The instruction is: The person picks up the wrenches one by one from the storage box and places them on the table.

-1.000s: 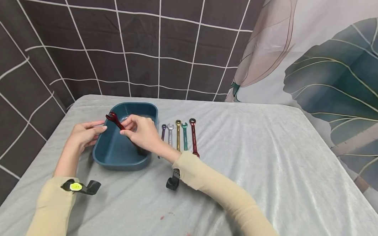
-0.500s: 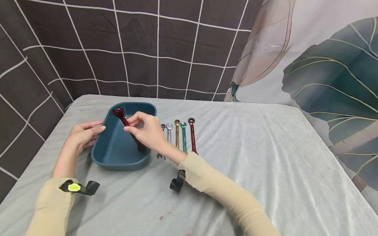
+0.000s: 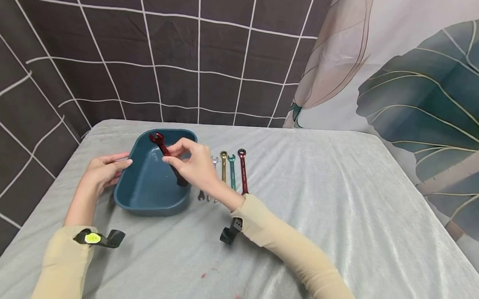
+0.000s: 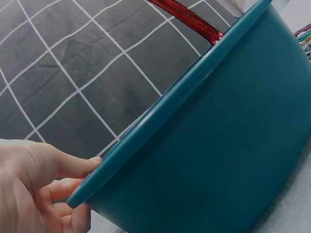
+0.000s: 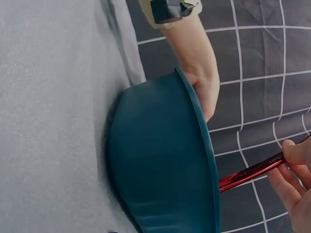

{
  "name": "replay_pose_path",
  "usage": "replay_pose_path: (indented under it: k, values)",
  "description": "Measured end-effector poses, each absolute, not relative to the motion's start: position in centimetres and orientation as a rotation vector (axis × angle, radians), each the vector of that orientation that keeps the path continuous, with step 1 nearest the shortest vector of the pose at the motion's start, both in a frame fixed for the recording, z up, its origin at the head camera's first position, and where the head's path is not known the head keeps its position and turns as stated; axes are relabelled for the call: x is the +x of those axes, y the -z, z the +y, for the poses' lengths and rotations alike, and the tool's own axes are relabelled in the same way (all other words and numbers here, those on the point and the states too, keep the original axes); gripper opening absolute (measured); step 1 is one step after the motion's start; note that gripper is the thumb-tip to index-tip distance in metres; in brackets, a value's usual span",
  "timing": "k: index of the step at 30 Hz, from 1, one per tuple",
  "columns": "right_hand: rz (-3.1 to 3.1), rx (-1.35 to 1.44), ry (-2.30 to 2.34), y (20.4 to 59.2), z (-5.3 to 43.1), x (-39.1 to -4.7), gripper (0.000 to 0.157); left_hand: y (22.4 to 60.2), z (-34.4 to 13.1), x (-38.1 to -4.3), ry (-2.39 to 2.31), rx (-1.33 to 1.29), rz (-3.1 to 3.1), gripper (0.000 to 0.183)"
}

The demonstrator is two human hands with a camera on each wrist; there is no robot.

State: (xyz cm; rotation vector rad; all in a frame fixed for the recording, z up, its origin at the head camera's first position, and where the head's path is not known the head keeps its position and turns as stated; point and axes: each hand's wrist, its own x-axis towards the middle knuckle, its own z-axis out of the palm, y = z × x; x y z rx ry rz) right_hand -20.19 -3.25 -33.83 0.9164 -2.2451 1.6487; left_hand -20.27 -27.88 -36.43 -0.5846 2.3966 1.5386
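Observation:
My right hand (image 3: pixel 194 164) pinches a red combination wrench (image 3: pixel 158 140) over the blue-green plastic bin (image 3: pixel 147 211). The wrench slants, its open end up at the far left, its lower end down toward the bin's right side. In the right wrist view, thumb and fingers grip the red wrench (image 5: pixel 255 171), and the bin wall hides its far end. At the bin's left rim, my left hand (image 3: pixel 105 172) holds on. The left wrist view has that hand (image 4: pixel 43 184) with its thumb on the rim (image 4: pixel 146 128) and fingers beneath.
Right of the bin, several wrenches lie in a row on the grey cloth (image 3: pixel 310 194): a gold one (image 3: pixel 224 162), a green one (image 3: pixel 232 169), a larger red one (image 3: pixel 242 167). Others are partly hidden by my right hand. A dark gridded curtain (image 3: pixel 168 42) hangs behind.
My right hand has drawn the red wrench rightward and a little farther away over the bin. It now covers the upper end of the purple wrench. My left hand stays on the rim.

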Motion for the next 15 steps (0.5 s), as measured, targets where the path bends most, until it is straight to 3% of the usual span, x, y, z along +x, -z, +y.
replay_pose_path:
  k: [15]
  values:
    - [-2.126,0.806,-1.748,32.6,-1.9,-20.1,0.014,36.5,-27.9,-20.3,-1.535,-0.586,2.401,0.065]
